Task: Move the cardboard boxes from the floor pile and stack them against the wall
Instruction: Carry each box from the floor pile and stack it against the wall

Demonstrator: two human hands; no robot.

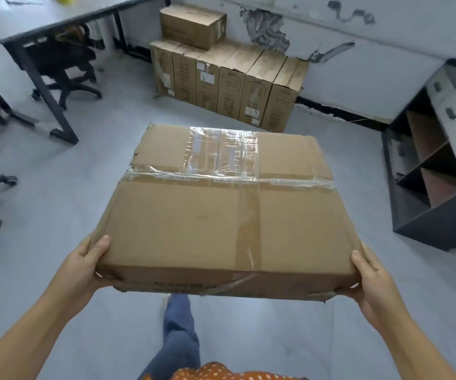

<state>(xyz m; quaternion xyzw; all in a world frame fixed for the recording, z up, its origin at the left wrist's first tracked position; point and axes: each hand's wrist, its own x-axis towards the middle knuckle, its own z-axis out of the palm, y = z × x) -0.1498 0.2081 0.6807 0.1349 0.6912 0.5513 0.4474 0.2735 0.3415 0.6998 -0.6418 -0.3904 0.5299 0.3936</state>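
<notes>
While both arms reach forward, a flat cardboard box (221,204) is held off the floor (84,187) between the two hands, its taped top facing up and its near edge closest to the person. The left hand (84,267) grips the near left corner, thumb lying on the top face and fingers curled under the bottom, hidden from view. The right hand (372,278) grips the near right corner in the same way, thumb on top along the edge, fingers underneath. Clear tape (229,176) crosses the top of the box in two directions.

Beyond the box, a row of upright boxes (227,86) stands on the floor against the wall (358,50), pressed side by side, with one smaller box (192,24) lying on top at the row's left end. A desk (43,20) with black legs stands to the left, an office chair (65,67) tucked under it. A dark shelf unit (435,165) stands to the right. Below the box, a leg in blue jeans (180,333) shows.
</notes>
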